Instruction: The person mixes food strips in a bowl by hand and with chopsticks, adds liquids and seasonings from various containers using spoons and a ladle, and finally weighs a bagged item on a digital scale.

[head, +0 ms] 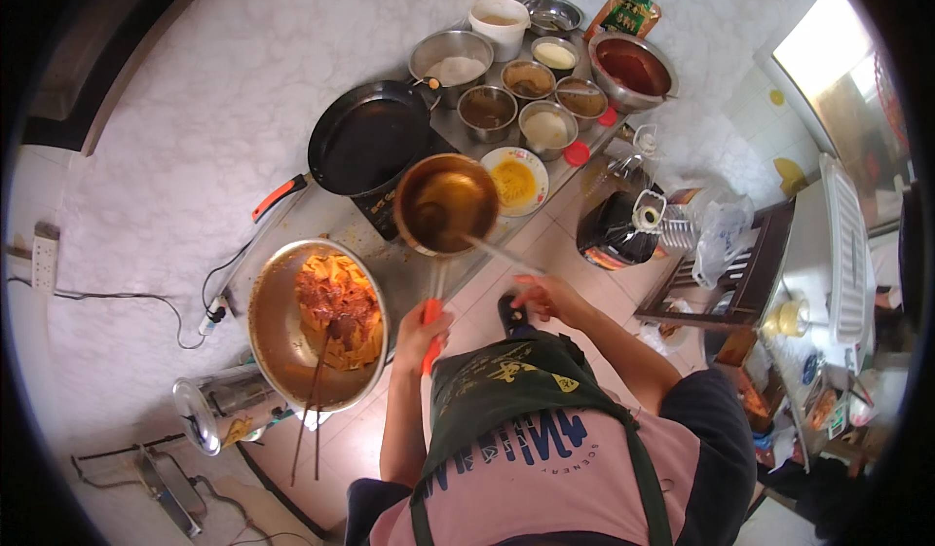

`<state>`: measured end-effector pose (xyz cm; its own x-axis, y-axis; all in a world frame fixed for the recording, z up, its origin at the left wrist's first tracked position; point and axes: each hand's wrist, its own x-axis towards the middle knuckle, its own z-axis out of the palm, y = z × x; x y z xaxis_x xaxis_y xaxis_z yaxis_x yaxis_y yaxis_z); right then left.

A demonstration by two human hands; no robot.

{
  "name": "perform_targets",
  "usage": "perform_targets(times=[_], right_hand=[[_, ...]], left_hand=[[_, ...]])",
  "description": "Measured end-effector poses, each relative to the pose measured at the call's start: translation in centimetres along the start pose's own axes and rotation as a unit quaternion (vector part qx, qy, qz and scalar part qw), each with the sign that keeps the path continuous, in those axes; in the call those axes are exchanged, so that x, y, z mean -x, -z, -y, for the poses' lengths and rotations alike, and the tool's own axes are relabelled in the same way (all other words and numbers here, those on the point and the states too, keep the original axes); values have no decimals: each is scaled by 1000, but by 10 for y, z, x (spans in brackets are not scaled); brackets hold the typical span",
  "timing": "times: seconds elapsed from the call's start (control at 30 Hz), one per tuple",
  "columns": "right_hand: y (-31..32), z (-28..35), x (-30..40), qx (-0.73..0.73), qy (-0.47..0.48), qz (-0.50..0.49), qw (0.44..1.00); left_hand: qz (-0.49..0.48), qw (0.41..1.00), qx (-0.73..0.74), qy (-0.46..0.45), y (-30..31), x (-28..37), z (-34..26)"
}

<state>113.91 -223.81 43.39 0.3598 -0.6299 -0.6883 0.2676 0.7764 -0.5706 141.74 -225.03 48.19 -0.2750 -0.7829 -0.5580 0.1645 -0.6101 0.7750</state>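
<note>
Gripped in my left hand [424, 336] is the orange handle of a saucepan [447, 199] with brown liquid in it, held over the metal counter. My right hand [544, 299] is at the end of a thin, motion-blurred utensil [504, 255] that reaches into the pan; its kind cannot be told. Left of the saucepan, a large steel bowl [263, 312] holds orange sheet-like food [343, 283] topped with red-brown paste, with chopsticks [319, 392] leaning out over its rim. A floral plate [539, 173] with yellow liquid lies right of the saucepan.
A black frying pan [369, 137] rests on a cooker behind the saucepan. Several steel bowls of powders and sauces, a white bucket [500, 31] and a bowl of red sauce [634, 71] crowd the counter's far end. Large oil jugs [617, 232] stand on the floor, right; a steel cylinder [234, 403] lower left.
</note>
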Motion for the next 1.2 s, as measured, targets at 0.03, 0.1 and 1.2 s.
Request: perform_targets(times=[0.03, 0.1, 1.2], right_hand=[[25, -7, 6, 133, 29, -76, 988], [88, -49, 2, 316, 32, -118, 941], [-403, -117, -146, 804, 447, 341, 195]], left_hand=[[32, 999, 10, 8, -14, -27, 6], [77, 997, 16, 27, -41, -82, 22], [-410, 855, -100, -301, 201, 150, -24]])
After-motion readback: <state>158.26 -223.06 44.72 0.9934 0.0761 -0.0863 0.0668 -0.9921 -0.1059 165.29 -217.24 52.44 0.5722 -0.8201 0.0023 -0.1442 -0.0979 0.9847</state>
